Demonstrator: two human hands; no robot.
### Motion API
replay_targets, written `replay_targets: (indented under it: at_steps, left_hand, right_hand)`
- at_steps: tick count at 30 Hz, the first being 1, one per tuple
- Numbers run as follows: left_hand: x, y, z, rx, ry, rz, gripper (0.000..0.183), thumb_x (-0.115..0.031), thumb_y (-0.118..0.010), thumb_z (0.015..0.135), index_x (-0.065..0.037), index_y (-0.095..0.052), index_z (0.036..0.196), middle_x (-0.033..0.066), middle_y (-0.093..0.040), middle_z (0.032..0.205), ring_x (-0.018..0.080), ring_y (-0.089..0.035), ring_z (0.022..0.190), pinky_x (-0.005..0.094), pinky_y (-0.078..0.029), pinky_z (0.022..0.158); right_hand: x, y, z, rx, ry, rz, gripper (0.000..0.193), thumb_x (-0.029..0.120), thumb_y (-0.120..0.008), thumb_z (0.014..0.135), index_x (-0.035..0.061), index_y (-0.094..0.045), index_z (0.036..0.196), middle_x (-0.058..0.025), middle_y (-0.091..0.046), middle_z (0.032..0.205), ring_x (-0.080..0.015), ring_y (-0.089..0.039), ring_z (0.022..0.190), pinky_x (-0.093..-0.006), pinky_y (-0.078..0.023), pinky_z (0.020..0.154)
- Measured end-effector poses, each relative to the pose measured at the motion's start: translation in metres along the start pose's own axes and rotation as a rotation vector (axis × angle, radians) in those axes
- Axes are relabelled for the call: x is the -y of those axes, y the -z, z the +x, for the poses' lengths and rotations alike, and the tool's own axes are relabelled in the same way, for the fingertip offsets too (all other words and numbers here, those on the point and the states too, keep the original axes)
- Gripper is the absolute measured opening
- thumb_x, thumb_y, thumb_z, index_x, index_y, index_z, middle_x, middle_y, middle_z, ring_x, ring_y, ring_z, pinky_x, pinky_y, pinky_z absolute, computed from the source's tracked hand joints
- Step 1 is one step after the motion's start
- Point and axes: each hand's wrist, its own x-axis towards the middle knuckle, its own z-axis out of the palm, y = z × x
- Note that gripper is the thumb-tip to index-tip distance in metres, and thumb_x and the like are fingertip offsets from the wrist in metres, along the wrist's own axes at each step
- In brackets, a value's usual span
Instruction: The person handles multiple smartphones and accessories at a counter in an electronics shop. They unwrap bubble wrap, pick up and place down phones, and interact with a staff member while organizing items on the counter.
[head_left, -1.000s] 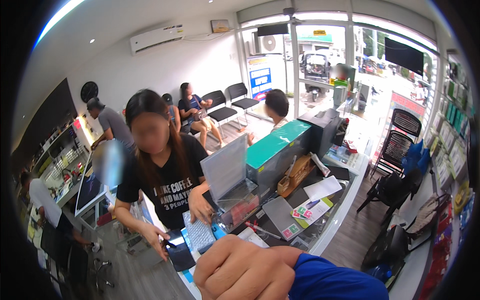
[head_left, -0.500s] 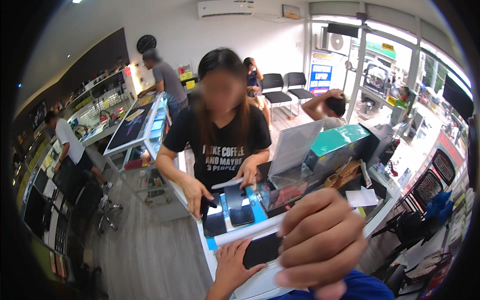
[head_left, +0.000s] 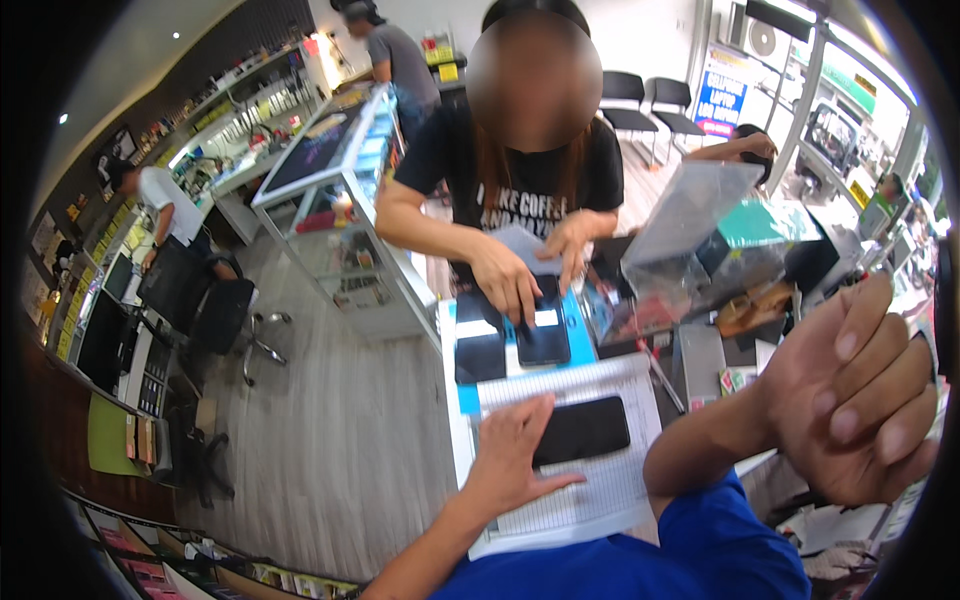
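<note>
My left hand [head_left: 508, 458] rests on an open ruled notebook [head_left: 570, 512], thumb and fingers spread apart, at the left end of a black smartphone [head_left: 590, 430] lying face up on the page. My right hand [head_left: 858, 395] is raised at the right, away from the counter, its fingers curled loosely inward with nothing visible in them. Across the counter, a person in a black T-shirt reaches with one hand [head_left: 508, 280] to a dark smartphone [head_left: 543, 345]. Another dark phone [head_left: 480, 358] lies beside it. That person's other hand [head_left: 566, 247] is by a pale sheet [head_left: 520, 242].
A clear plastic box with its lid raised [head_left: 690, 215] and a green-topped box [head_left: 765, 225] stand right of the phones. A pen [head_left: 662, 378] lies beside the notebook. Left are a glass display case [head_left: 345, 245] and a swivel chair [head_left: 225, 320]. Other people are farther back.
My right hand has moved right, away from in front of the notebook, uncovering the phone. The view has shifted. The person opposite has brought one hand over onto the phone.
</note>
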Motion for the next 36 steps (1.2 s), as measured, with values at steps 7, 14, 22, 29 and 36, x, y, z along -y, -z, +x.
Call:
replay_targets:
  at_steps: [7,14,22,29,36]
  left_hand:
    - [-0.004,-0.003,0.004,0.226,-0.055,0.157,0.086,-0.066,-0.066,0.099,-0.017,-0.043,0.166,0.0087,-0.047,0.166,0.0320,-0.042,0.153,0.0553,-0.033,0.121]
    - [-0.005,-0.006,0.000,0.355,-0.095,0.328,0.075,-0.069,-0.046,0.108,-0.028,-0.035,0.170,0.0108,-0.031,0.177,0.0399,-0.032,0.161,0.0582,-0.026,0.129]
    - [-0.013,0.000,0.000,0.209,-0.095,0.238,0.070,-0.052,-0.069,0.099,-0.020,-0.053,0.159,0.0157,-0.050,0.163,0.0422,-0.045,0.149,0.0605,-0.033,0.121]
    - [0.000,-0.008,0.000,0.300,-0.050,0.235,0.068,-0.061,-0.058,0.107,-0.031,-0.045,0.166,0.0035,-0.037,0.175,0.0322,-0.035,0.159,0.0556,-0.027,0.128]
    - [0.003,-0.008,-0.002,0.299,-0.042,0.196,0.067,-0.060,-0.062,0.104,-0.033,-0.048,0.164,0.0017,-0.038,0.175,0.0301,-0.036,0.159,0.0548,-0.026,0.128]
  right_hand:
    - [-0.005,-0.018,0.000,-0.091,0.054,-0.043,0.050,0.041,-0.035,0.116,0.0205,-0.063,0.079,0.0065,-0.053,0.060,-0.0058,-0.041,0.053,-0.0280,-0.039,0.075]
    - [-0.003,-0.023,0.004,-0.112,0.037,-0.029,0.051,0.042,-0.041,0.115,0.0190,-0.061,0.074,0.0053,-0.054,0.054,-0.0056,-0.041,0.047,-0.0259,-0.042,0.068]
    - [-0.001,-0.026,0.007,-0.041,0.024,0.026,0.064,0.049,-0.035,0.117,0.0161,-0.064,0.070,0.0030,-0.056,0.055,-0.0083,-0.045,0.047,-0.0273,-0.043,0.068]
    - [-0.002,-0.030,0.005,-0.030,0.011,0.026,0.066,0.052,-0.035,0.117,0.0156,-0.064,0.070,0.0017,-0.057,0.057,-0.0087,-0.046,0.048,-0.0281,-0.043,0.069]
    - [-0.005,-0.033,0.003,0.009,0.005,-0.015,0.062,0.050,-0.034,0.117,0.0152,-0.062,0.073,0.0021,-0.053,0.056,-0.0084,-0.045,0.048,-0.0280,-0.043,0.069]
